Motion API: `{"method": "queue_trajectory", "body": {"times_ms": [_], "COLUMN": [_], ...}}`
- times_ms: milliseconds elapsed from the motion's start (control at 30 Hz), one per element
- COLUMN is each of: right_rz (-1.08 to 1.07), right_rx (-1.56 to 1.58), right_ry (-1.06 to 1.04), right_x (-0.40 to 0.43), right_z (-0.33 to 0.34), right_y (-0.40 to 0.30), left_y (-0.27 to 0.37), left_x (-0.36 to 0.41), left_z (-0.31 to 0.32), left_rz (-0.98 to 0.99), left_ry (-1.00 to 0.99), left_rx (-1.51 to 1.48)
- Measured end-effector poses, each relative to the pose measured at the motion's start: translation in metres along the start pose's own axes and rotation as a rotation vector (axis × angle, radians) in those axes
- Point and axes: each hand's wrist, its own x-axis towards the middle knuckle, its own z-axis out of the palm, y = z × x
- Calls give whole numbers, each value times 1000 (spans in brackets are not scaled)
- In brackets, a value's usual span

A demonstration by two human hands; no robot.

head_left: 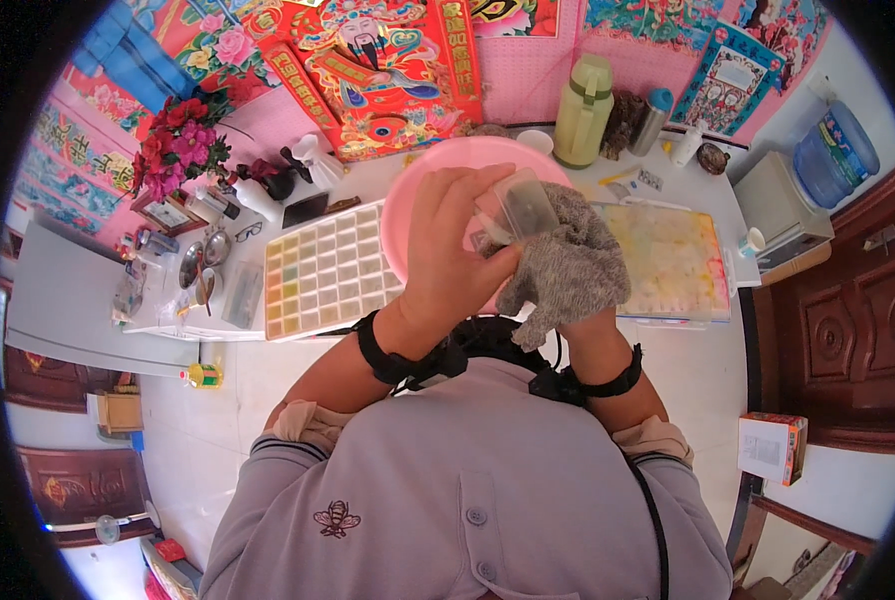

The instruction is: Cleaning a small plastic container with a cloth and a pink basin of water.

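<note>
My left hand (447,244) grips a small translucent plastic box (530,206) between thumb and fingers. It is tilted, above a pink plastic basin (397,202) on the white table. Around my right hand (591,324) is bunched a grey, fuzzy cloth (579,274); only the wrist end of that hand shows, its fingers being hidden beneath the fabric. The cloth lies against the right side of the box. Left of the basin stands a white paint tray (335,277) of many square wells, the leftmost ones tinted yellow and orange.
Right of the basin lies a paint-stained flat panel (669,259). At the back stand a green thermos jug (582,112) and a steel flask (648,124). Eyeglasses (249,232), metal bowls (204,251) and a clear plastic case (243,295) occupy the table's left part.
</note>
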Motion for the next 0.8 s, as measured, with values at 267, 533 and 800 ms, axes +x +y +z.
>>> {"method": "queue_trajectory", "body": {"times_ms": [267, 533, 800], "right_rz": [-204, -65, -321], "right_rx": [-445, -51, -464], "right_ry": [39, 128, 113], "right_x": [-1, -1, 7], "right_z": [-7, -3, -16], "right_y": [10, 4, 6], "left_y": [-1, 0, 7], "left_x": [1, 3, 3], "left_z": [-2, -2, -3], "left_rz": [21, 61, 141], "left_ry": [-7, 21, -108], "left_rx": [6, -4, 3]}}
